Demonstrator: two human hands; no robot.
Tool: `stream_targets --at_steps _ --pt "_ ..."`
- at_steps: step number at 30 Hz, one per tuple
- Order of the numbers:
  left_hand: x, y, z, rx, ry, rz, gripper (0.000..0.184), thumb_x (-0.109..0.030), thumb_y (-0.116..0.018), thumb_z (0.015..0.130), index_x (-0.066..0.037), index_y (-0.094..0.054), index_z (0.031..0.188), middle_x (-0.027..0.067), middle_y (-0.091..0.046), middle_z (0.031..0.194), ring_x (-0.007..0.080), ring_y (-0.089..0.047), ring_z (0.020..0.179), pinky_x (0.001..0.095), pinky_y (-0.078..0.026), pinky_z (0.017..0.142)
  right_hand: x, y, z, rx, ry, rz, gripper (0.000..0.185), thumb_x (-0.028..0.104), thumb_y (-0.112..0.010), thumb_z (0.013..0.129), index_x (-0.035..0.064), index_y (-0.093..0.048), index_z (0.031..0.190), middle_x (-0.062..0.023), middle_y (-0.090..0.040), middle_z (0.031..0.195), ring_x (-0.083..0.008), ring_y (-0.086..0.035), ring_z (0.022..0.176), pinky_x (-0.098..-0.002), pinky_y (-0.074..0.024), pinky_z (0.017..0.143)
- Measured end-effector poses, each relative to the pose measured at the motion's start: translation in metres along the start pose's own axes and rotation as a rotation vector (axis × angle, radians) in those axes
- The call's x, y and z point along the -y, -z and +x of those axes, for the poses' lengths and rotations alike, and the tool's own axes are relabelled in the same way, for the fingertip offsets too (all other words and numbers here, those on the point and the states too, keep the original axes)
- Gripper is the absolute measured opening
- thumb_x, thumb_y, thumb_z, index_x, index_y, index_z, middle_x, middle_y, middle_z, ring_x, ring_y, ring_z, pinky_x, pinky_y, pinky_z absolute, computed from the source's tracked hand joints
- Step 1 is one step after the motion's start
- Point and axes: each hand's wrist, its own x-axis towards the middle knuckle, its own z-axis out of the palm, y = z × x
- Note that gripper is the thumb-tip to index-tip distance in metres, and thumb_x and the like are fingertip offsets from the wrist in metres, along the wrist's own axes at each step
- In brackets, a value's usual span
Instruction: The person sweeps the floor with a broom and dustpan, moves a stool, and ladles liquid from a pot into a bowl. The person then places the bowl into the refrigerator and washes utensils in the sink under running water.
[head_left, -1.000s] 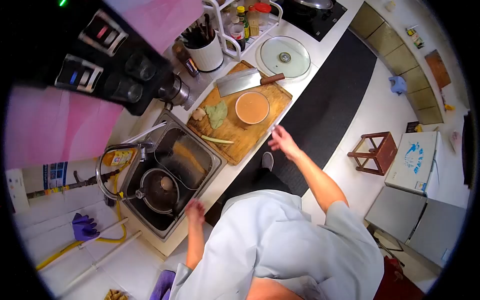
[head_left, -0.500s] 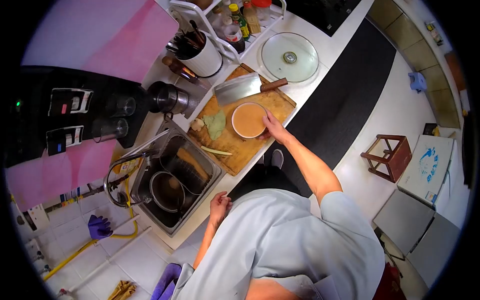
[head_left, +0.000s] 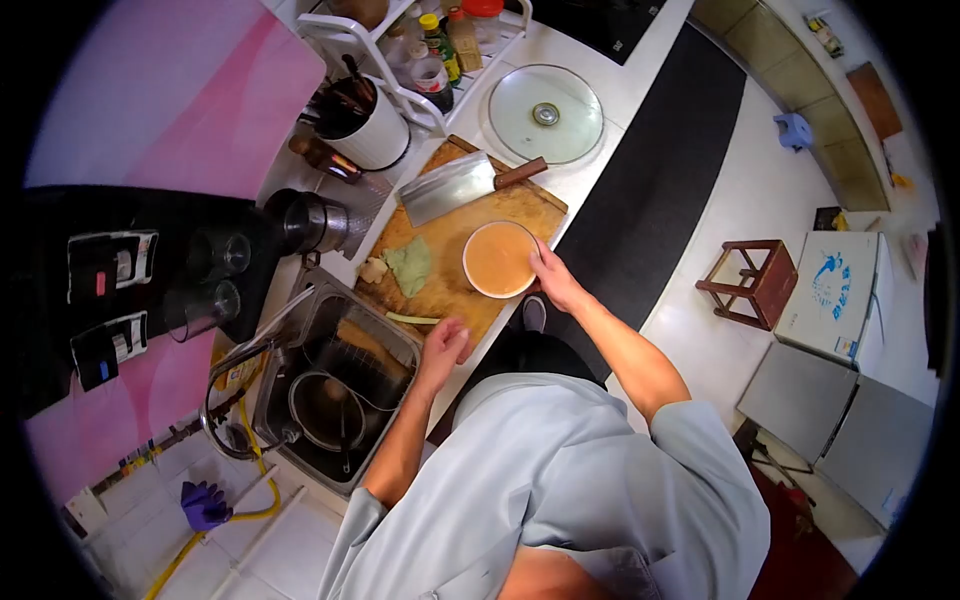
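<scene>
My right hand (head_left: 560,282) grips the rim of a round bowl (head_left: 499,259) filled with an orange-brown liquid, held over the wooden cutting board (head_left: 462,308). At the near edge of the board is my left hand (head_left: 445,350), its fingers loosely bent, with nothing visible in them. Close to its fingertips lies a pale green stalk (head_left: 412,320). A green leaf (head_left: 408,266) and a piece that looks like ginger (head_left: 373,270) rest on the left part of the board. Across the board's far side lies a cleaver (head_left: 450,190) with a wooden handle.
A sink (head_left: 408,380) with a pot (head_left: 327,410) in it adjoins the board on the left. Beyond the board are a glass lid (head_left: 546,113), a white utensil holder (head_left: 375,135) and a bottle rack (head_left: 440,120). A wooden stool (head_left: 750,283) stands right.
My left hand has risen from beside the sink's front edge to the near edge of the board. The bowl stays in my right hand. The whole view has shifted slightly.
</scene>
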Motion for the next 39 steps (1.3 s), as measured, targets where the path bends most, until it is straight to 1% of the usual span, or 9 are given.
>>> stream_targets --at_steps 3,4,5,8,15,20,27,31,39 --pt "-0.034 -0.035 0.011 0.092 -0.083 -0.259 0.058 -0.023 -0.061 0.098 -0.002 -0.036 0.146 0.0164 -0.054 0.13 0.0225 -0.063 0.107 0.0337 -0.055 0.084 0.009 0.006 -0.028 -0.015 0.011 0.08 0.052 0.034 -0.041 0.106 0.0118 -0.028 0.151 -0.0068 -0.05 0.136 -0.018 -0.057 0.116 -0.0383 -0.06 0.08" --pt "-0.041 -0.042 0.017 0.217 -0.059 -0.317 0.075 -0.029 -0.064 0.097 -0.005 -0.021 0.153 0.0167 -0.037 0.148 0.0277 -0.054 0.125 0.0395 -0.051 0.096 0.016 0.006 -0.039 -0.056 0.03 0.089 0.051 0.032 -0.04 0.106 0.0106 -0.028 0.151 -0.0076 -0.053 0.132 -0.0179 -0.061 0.108 -0.0363 -0.0607 0.074" --pt "-0.048 -0.052 0.021 0.24 -0.055 -0.307 0.075 -0.029 -0.064 0.097 -0.005 -0.021 0.153 0.0167 -0.037 0.148 0.0277 -0.054 0.125 0.0395 -0.051 0.096 0.021 0.009 -0.05 -0.097 0.052 0.098 0.05 0.029 -0.039 0.107 0.0094 -0.028 0.151 -0.0085 -0.056 0.128 -0.0178 -0.064 0.101 -0.0343 -0.0614 0.069" --pt "-0.084 -0.093 0.02 0.446 -0.062 -0.471 0.087 -0.039 -0.067 0.093 -0.015 -0.012 0.156 0.0068 -0.03 0.155 0.0287 -0.04 0.138 0.0502 -0.041 0.107 0.03 0.023 -0.081 -0.158 0.098 0.144 0.052 0.031 -0.041 0.106 0.0101 -0.027 0.152 -0.0103 -0.051 0.134 -0.0207 -0.061 0.109 -0.0359 -0.0621 0.07" --pt "-0.107 -0.202 0.037 0.541 -0.101 -0.438 0.072 -0.03 -0.069 0.093 -0.021 -0.027 0.15 0.0054 -0.038 0.149 0.0249 -0.043 0.135 0.0471 -0.042 0.107 0.052 0.079 -0.146 -0.403 0.247 0.195 0.052 0.019 -0.044 0.104 0.0124 -0.025 0.153 -0.0106 -0.049 0.135 -0.0219 -0.061 0.108 -0.036 -0.0632 0.067" --pt "-0.126 -0.299 0.035 0.604 -0.158 -0.372 0.076 -0.028 -0.077 0.087 -0.011 -0.032 0.145 0.0084 -0.047 0.141 0.0241 -0.052 0.126 0.0416 -0.046 0.103 0.091 0.138 -0.218 -0.437 0.313 0.154 0.059 0.033 -0.044 0.105 0.0094 -0.021 0.154 -0.0111 -0.046 0.138 -0.02 -0.059 0.11 -0.0327 -0.0622 0.067" --pt "-0.135 -0.448 0.047 0.714 -0.148 -0.221 0.075 -0.035 -0.079 0.084 -0.009 -0.038 0.142 0.0077 -0.054 0.136 0.0229 -0.057 0.12 0.0378 -0.053 0.092 0.12 0.246 -0.309 -0.506 0.489 0.159 0.072 0.05 -0.037 0.103 0.0089 -0.011 0.155 -0.0124 -0.041 0.141 -0.0192 -0.06 0.106 -0.0314 -0.0608 0.068" --pt "-0.149 -0.541 0.055 0.818 -0.094 -0.141 0.076 -0.034 -0.078 0.085 -0.009 -0.036 0.143 0.009 -0.052 0.138 0.0239 -0.056 0.122 0.0399 -0.053 0.095 0.139 0.304 -0.363 -0.568 0.545 0.235 0.088 0.068 -0.031 0.096 0.0094 -0.006 0.156 -0.0129 -0.041 0.141 -0.0191 -0.058 0.107 -0.0307 -0.0584 0.072" --pt "-0.177 -0.726 0.085 1.052 0.091 -0.002 0.075 -0.026 -0.077 0.086 -0.008 -0.034 0.145 0.01 -0.05 0.138 0.0254 -0.053 0.127 0.0447 -0.047 0.105 0.161 0.421 -0.449 -0.74 0.625 0.304 0.101 0.08 -0.027 0.088 0.0103 -0.005 0.158 -0.0118 -0.045 0.142 -0.0219 -0.063 0.104 -0.0368 -0.0564 0.081"
